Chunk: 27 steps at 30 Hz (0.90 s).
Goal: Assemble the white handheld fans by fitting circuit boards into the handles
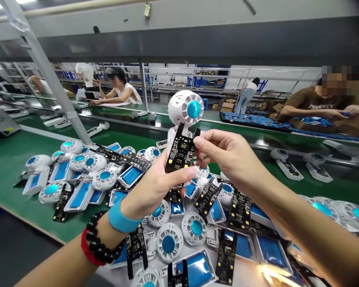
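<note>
Head view: nearest you, open white housings [210, 264] contain blue inserts [196, 271], boards not yet fitted; loose boards [226, 257] lie among them. Your left hand [158, 179] is clamped on the circuit board [182, 148], before the white fan unit [181, 108]; your right hand [219, 149] pinches its upper corner. Seating cannot be determined. Beyond, other housings [290, 177] appear to hold boards; farther, a cardboard box [227, 107] has indiscernible contents.

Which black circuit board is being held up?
The circuit board in the left hand, just below the raised round white head; others lie among the heaped units.
</note>
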Motion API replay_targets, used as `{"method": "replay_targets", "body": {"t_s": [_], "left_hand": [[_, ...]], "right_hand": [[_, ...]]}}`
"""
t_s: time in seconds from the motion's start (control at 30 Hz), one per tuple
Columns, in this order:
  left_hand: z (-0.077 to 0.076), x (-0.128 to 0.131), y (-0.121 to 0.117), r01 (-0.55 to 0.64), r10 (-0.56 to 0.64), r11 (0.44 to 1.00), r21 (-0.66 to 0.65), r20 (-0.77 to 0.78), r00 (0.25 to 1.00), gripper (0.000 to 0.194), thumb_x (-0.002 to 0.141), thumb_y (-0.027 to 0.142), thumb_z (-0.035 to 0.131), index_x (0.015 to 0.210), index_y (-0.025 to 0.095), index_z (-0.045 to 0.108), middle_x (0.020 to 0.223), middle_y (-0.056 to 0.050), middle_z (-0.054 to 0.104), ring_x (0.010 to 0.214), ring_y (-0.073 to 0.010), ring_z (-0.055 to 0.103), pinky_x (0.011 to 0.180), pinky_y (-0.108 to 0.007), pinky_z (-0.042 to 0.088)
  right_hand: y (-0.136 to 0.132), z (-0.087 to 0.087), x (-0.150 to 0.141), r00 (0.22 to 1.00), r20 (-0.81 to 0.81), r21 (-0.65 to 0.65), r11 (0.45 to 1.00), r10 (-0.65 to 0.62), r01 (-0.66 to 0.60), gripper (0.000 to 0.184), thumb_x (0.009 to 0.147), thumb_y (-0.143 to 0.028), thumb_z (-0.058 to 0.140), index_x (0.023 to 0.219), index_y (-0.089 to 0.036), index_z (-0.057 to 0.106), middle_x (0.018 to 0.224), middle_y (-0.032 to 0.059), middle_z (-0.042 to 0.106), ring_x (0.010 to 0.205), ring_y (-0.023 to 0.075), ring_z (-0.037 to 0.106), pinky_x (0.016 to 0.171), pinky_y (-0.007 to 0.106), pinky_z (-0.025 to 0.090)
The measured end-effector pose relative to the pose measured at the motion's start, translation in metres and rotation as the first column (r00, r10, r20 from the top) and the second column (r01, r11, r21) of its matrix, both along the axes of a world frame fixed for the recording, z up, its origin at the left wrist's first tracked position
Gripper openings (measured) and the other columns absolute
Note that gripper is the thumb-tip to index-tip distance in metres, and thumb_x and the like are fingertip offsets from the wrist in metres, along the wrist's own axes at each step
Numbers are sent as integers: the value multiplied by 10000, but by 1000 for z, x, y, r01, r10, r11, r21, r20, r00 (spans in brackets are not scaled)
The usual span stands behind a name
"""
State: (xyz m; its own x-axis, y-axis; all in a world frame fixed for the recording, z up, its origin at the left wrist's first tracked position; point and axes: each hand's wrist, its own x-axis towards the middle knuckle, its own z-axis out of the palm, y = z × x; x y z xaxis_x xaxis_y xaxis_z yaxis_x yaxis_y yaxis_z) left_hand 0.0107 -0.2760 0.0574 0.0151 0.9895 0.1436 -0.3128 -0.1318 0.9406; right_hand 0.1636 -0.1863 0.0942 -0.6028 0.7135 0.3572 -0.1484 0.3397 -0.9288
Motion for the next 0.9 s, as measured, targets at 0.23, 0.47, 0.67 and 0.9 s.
{"method": "replay_targets", "body": {"t_s": [0.23,0.47,0.67,0.9], "left_hand": [[-6,0,-3,117,-107,991,-60,149,983,595,840,759,598,1054,211,689,764,-52,655,606,-156,577,434,-208,475],[-12,5,-3,0,1,1000,-9,87,996,642,868,780,528,1154,218,651,845,-58,685,620,-175,601,447,-244,468],[-18,-1,-5,-141,152,979,148,-66,986,589,820,729,653,1172,261,593,735,25,573,464,-99,495,387,-227,437],[-24,-8,-27,-58,120,957,285,-204,972,628,794,724,692,1225,274,619,712,7,593,545,-120,514,483,-245,448]], "right_hand": [[-1,0,-1,997,60,172,985,-39,28,284,871,-355,741,709,-174,593,620,1,620,559,116,566,526,227,473],[-13,-8,-8,982,86,290,947,-170,139,237,943,-256,606,721,-190,558,629,-1,583,562,120,527,497,232,411],[-21,-12,-3,988,61,444,890,-142,101,205,974,-216,621,781,-203,555,685,-20,592,600,116,552,546,239,449],[-18,-13,15,923,206,547,743,326,-384,476,979,-309,709,1420,-380,545,917,-31,738,658,138,666,592,248,557]]}}
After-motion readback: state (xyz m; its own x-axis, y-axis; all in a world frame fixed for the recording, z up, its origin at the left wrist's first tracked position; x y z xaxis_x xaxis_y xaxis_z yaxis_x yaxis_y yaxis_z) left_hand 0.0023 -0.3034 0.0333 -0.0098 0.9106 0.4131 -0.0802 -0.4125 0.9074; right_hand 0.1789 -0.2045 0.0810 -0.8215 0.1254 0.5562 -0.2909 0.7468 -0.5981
